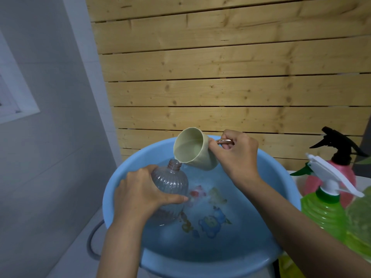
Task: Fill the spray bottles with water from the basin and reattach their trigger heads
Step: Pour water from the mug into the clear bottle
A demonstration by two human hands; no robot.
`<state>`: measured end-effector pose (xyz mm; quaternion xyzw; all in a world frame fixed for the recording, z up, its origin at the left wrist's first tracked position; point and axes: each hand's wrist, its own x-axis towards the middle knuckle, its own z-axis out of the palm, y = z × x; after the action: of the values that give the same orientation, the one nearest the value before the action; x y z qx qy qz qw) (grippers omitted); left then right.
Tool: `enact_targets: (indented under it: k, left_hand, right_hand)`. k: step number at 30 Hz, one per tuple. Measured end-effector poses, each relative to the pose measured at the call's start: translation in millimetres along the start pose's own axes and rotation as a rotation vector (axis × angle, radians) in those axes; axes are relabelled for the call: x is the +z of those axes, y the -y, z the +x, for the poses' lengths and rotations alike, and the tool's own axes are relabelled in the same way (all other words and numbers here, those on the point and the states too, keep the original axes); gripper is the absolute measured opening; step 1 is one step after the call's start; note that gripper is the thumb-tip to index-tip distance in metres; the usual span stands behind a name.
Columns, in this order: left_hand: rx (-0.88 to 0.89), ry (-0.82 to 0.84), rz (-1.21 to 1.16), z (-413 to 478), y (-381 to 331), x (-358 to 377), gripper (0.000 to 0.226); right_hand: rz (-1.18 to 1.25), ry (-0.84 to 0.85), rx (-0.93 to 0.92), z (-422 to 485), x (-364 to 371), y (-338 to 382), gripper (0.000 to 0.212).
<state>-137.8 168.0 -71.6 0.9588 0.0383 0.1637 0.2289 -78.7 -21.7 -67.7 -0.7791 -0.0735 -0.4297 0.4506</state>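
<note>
A clear ribbed bottle (170,182) without a trigger head leans over the blue basin (281,181), which holds water. My left hand (140,194) grips the bottle's body from the left. My right hand (234,155) holds a pale green cup (192,151) by its copper-coloured handle. The cup is tilted, its lip right at the bottle's open neck (174,164), and there is water inside it.
At the right stand a pink bottle (345,175) with a black trigger head and a green bottle (323,213) with a white and green trigger head. A wooden slat wall rises behind the basin. A grey tiled wall is on the left.
</note>
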Motion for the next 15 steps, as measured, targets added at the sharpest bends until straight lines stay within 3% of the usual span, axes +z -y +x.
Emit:
enact_targets:
  k: [15]
  left_hand:
    - [0.006, -0.002, 0.005, 0.4, 1.4, 1.4, 0.077]
  right_hand:
    - [-0.046, -0.024, -0.108, -1.3, -0.5, -0.9, 0.046]
